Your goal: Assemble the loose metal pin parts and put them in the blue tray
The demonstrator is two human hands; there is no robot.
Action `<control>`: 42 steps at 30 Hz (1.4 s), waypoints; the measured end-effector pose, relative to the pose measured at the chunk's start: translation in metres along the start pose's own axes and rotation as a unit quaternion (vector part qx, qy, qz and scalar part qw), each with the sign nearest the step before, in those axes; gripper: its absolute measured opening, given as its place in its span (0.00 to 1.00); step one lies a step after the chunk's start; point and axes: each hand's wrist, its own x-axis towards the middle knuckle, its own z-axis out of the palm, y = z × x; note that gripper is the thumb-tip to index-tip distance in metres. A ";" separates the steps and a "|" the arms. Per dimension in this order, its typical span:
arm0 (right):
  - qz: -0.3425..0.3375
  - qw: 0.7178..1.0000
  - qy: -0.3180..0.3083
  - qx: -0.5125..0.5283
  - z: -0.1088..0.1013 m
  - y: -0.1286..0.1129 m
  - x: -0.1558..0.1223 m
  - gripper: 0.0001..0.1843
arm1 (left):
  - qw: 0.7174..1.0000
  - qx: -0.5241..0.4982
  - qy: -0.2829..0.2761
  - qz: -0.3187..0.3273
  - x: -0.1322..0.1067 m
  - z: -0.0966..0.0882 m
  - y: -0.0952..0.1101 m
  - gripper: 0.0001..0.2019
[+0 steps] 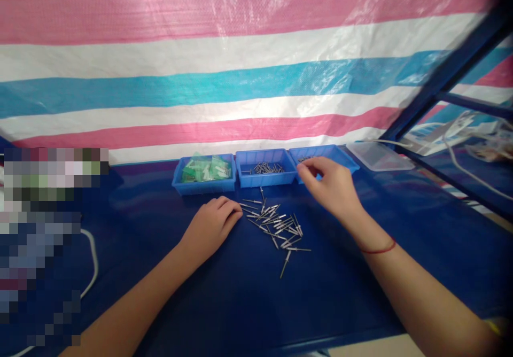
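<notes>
A loose heap of silver blind rivets lies on the dark blue tabletop. At the heap's left edge rests my left hand, its fingers curled and pressed together, the tips by a rivet's thin end; whether they grip anything is hidden. My right hand is over the front of the right blue bin, thumb and forefinger pinched together; what is between them, if anything, is too small to make out. Several rivets show in that bin behind the fingers. More rivets fill part of the middle blue bin.
The left blue bin holds small green-and-clear plastic bags. A clear plastic lid or tray lies beyond the right bin. A striped plastic sheet hangs behind, with a dark metal frame at right. A white cable runs at left.
</notes>
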 end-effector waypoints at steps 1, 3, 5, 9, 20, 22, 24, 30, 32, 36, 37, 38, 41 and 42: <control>-0.026 0.997 -0.047 0.049 0.003 -0.012 -0.005 0.11 | 0.999 -0.039 0.012 -0.018 0.000 0.000 0.002 0.09; -0.068 0.978 -0.134 0.144 0.010 -0.032 -0.016 0.09 | 0.989 -0.133 0.036 -0.063 0.001 0.001 0.007 0.09; -0.091 0.957 -0.188 0.202 0.016 -0.048 -0.026 0.09 | 0.964 -0.239 0.056 -0.105 0.001 0.003 0.012 0.10; -0.079 0.934 -0.240 0.251 0.024 -0.063 -0.040 0.08 | 0.900 -0.400 0.094 -0.144 0.003 0.004 0.019 0.10; 0.060 0.907 -0.160 0.386 0.024 -0.064 -0.041 0.09 | 0.918 -0.365 0.053 -0.147 -0.002 0.011 0.026 0.12; 0.073 0.893 -0.157 0.415 0.025 -0.066 -0.041 0.09 | 0.925 -0.352 0.037 -0.136 -0.004 0.011 0.029 0.11; 0.079 0.884 -0.161 0.432 0.025 -0.068 -0.042 0.09 | 0.930 -0.345 0.026 -0.126 -0.004 0.010 0.032 0.11; 0.064 0.887 -0.188 0.417 0.024 -0.070 -0.044 0.10 | 0.925 -0.364 0.018 -0.109 -0.004 0.010 0.032 0.13; 0.059 0.894 -0.192 0.401 0.023 -0.069 -0.044 0.10 | 0.925 -0.361 0.028 -0.115 -0.004 0.011 0.032 0.12; 0.043 0.910 -0.189 0.367 0.024 -0.068 -0.045 0.09 | 0.916 -0.374 0.054 -0.133 -0.004 0.013 0.029 0.11; 0.038 0.914 -0.186 0.358 0.024 -0.067 -0.045 0.09 | 0.915 -0.377 0.066 -0.131 -0.004 0.013 0.028 0.10; 0.030 0.919 -0.183 0.349 0.024 -0.067 -0.045 0.08 | 0.914 -0.378 0.078 -0.127 -0.004 0.014 0.027 0.10; -0.017 0.934 -0.177 0.309 0.023 -0.066 -0.044 0.08 | 0.914 -0.375 0.101 -0.114 -0.005 0.014 0.027 0.09; -0.034 0.939 -0.176 0.295 0.022 -0.066 -0.043 0.08 | 0.916 -0.372 0.102 -0.113 -0.005 0.013 0.027 0.09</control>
